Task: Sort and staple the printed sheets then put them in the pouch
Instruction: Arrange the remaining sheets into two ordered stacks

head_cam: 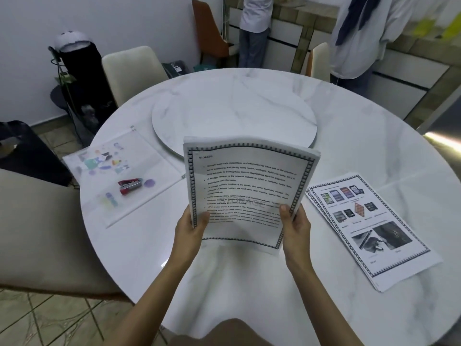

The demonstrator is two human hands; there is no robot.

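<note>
Gripped upright over the table (349, 136) by left hand (192, 227) and right hand (295, 227), thumbs in front: printed sheets (249, 186). Right: second stack (369, 228), flat. Left: stapler (130, 186) atop pouch (112, 168).

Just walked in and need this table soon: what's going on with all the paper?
A person holds a stack of printed sheets above the round table, left hand and right hand gripping its lower corners. A second pile lies to the right. The red stapler rests on the clear pouch at left.
</note>
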